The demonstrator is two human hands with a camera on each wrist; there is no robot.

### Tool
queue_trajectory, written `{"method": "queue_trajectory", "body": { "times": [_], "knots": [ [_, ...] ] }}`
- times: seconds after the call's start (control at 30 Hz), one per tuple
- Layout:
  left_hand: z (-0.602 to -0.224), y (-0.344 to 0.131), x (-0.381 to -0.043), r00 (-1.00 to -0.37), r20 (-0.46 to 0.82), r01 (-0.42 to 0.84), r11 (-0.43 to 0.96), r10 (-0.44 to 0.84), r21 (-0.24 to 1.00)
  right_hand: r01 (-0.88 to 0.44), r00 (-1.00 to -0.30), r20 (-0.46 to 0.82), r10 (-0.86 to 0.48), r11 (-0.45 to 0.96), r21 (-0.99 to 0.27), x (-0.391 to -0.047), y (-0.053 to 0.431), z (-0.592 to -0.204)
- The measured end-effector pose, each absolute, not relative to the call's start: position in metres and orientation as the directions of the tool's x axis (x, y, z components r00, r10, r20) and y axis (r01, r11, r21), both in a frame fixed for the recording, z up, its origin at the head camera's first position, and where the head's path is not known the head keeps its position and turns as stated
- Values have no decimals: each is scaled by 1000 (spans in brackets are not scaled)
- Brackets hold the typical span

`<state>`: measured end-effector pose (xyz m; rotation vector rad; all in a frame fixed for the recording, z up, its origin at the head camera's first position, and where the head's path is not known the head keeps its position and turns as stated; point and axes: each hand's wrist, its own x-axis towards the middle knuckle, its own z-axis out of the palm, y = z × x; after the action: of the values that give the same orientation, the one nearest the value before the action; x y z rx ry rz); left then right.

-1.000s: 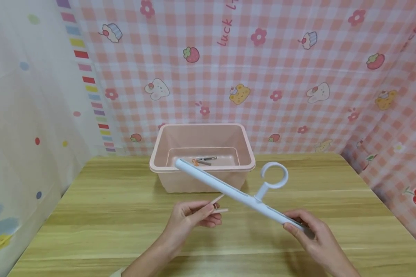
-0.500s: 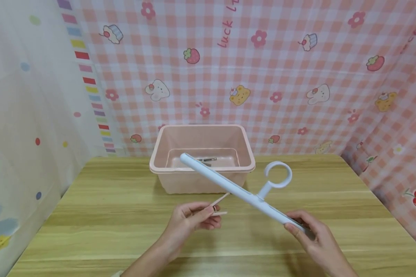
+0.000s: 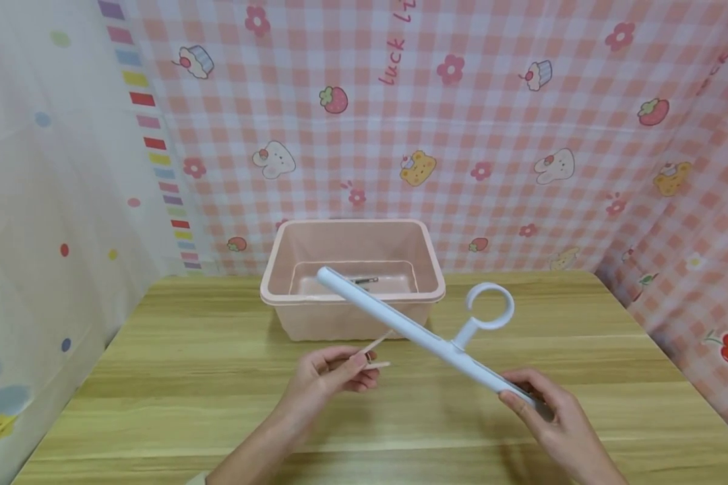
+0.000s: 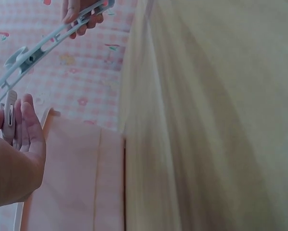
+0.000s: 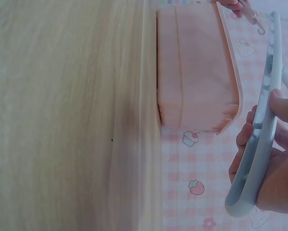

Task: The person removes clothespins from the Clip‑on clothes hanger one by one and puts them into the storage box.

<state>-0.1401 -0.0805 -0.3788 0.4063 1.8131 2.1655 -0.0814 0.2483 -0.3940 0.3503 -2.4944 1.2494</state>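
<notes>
My right hand (image 3: 549, 417) grips one end of a light blue plastic clothes hanger (image 3: 400, 323), fingers curled round the bar. The hanger slants up to the left in the head view, its ring-shaped hook (image 3: 491, 306) pointing up. Between thumb and fingers, my left hand (image 3: 334, 374) pinches a pale pink clothespin (image 3: 377, 366), whose two prongs spread apart toward the hanger's underside. The left wrist view shows the clothespin (image 4: 9, 118) just below the hanger bar (image 4: 43, 45). From the right wrist, a small hooked tip shows on the clothespin (image 5: 251, 15).
A pink plastic bin (image 3: 303, 298) stands at the back of the wooden table (image 3: 188, 377), behind the hanger's far end. Inside it lies a dark metallic clip (image 3: 367, 280), partly hidden by the hanger. A pink checked cloth (image 3: 364, 135) hangs behind the table.
The hanger has shifted slightly right and its left end has risen, covering an orange item in the bin. Lately my left hand has drawn a little left and up with the clothespin.
</notes>
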Motion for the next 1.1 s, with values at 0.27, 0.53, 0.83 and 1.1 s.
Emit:
{"method": "queue_trajectory", "body": {
  "times": [0.27,0.53,0.83,1.1],
  "knots": [
    [-369,-85,-152,-934,48,-3,-143,355,990,-374,-908,411,-75,583,-721,-81,254,-398],
    [-355,-90,-169,-954,97,65,-120,284,991,-394,-901,427,-84,570,-721,-80,258,-400],
    [-335,-91,-198,-960,177,184,13,217,983,-419,-899,417,-136,551,-722,-77,258,-396],
    [-323,-92,-218,-941,277,304,127,193,944,-441,-892,422,-163,520,-731,-77,260,-396]
  ]
}}
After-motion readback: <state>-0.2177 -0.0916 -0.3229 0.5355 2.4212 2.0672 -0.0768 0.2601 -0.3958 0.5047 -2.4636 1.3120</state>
